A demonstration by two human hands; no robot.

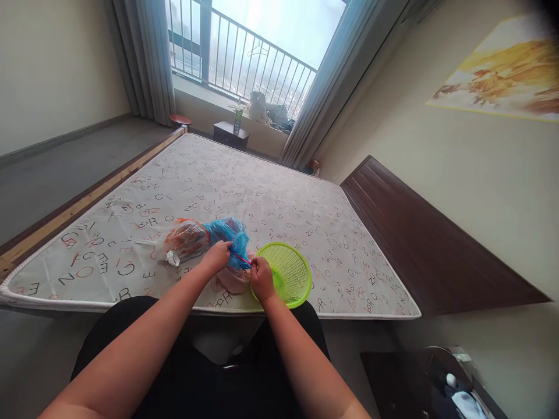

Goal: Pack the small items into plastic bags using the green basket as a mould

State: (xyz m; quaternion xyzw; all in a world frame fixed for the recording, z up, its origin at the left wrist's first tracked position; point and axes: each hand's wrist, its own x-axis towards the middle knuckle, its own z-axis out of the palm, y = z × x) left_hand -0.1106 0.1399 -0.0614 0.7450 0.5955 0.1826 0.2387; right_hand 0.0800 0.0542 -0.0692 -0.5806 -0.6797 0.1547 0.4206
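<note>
Both hands are at a blue plastic bag [238,247] near the front edge of the mattress. My left hand [217,258] pinches the bag at its left side, where a thin red strip shows. On its right side, my right hand [262,278] closes on the end of the same red-edged part. Beneath the blue bag lies a pinkish bag [234,280], its contents unclear. To the left rests a clear plastic bag with orange print [187,237], holding something brownish. A lime green basket [297,265] stands tilted beside my right hand, partly hidden by it.
The bare mattress [244,186] has printed letters and a wooden frame [87,201] at left. A dark headboard [410,250] runs along the right. Beyond are a nightstand [230,135] and a window sill with bags [257,107]. A dark table [410,384] stands at lower right.
</note>
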